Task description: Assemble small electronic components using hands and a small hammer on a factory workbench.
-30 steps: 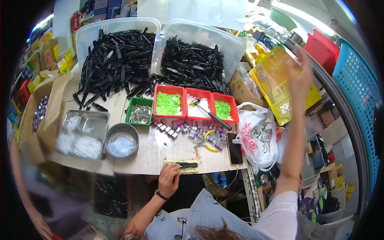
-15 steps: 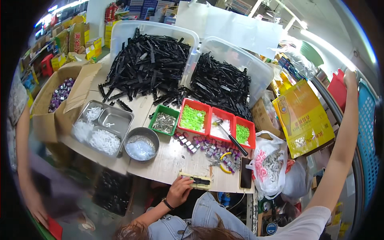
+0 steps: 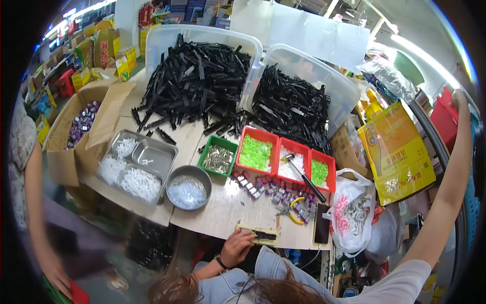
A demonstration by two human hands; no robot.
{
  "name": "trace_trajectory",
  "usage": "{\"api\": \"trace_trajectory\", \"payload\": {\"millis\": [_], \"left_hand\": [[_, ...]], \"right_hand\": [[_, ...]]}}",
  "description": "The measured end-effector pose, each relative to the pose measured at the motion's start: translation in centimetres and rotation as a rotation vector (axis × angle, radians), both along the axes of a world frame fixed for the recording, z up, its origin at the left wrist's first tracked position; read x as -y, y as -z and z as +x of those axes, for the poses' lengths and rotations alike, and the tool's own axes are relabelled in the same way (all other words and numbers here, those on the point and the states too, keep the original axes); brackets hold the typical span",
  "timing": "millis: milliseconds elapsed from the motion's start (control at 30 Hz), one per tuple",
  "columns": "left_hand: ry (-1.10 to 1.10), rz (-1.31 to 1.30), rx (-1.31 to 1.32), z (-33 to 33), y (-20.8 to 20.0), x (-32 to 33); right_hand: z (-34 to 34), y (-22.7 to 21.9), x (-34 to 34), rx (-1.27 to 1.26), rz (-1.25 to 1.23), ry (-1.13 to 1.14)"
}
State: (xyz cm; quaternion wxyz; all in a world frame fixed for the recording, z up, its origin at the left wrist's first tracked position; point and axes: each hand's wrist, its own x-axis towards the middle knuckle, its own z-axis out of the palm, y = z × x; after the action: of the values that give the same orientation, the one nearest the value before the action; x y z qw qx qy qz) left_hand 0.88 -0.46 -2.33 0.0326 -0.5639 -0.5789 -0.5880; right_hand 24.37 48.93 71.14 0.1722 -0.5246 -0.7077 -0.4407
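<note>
At the table's front edge, my left hand [image 3: 238,247] is closed on the left end of a small cream-coloured fixture block [image 3: 259,234]. A black plastic part [image 3: 266,235] lies in the block beside my fingertips. My right arm stretches far out to the right. There my right hand [image 3: 459,97] appears closed at the top of a red plastic bin [image 3: 445,117]; its fingers are small and partly hidden. Behind my right forearm stands a blue perforated basket [image 3: 472,195].
Clear tubs [image 3: 255,50] heaped with black parts stand behind red trays [image 3: 277,175], a green tray [image 3: 233,167], a grey bowl [image 3: 207,200] and a metal tray [image 3: 174,157]. Pliers [image 3: 293,219], a hammer [image 3: 314,186] and a phone [image 3: 322,224] lie right. Another person's arm [image 3: 43,243] is left.
The view has turned slightly left, so the table appears farther right. My right hand and the red bin have shifted a little farther right, covering more of the blue basket. My left hand stays at the block.
</note>
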Motion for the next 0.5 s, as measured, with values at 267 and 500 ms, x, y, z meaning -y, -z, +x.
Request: {"api": "trace_trajectory", "payload": {"millis": [267,500], "left_hand": [[-0.028,0.0,-0.021,-0.1,-0.3,0.3],[-0.039,-0.005,-0.041,0.1,-0.3,-0.2]], "right_hand": [[-1.4,-0.5,-1.1,-0.02,0.052,-0.097],[-2.1,-2.4,-0.5,-0.067,0.026,-0.263]]}}
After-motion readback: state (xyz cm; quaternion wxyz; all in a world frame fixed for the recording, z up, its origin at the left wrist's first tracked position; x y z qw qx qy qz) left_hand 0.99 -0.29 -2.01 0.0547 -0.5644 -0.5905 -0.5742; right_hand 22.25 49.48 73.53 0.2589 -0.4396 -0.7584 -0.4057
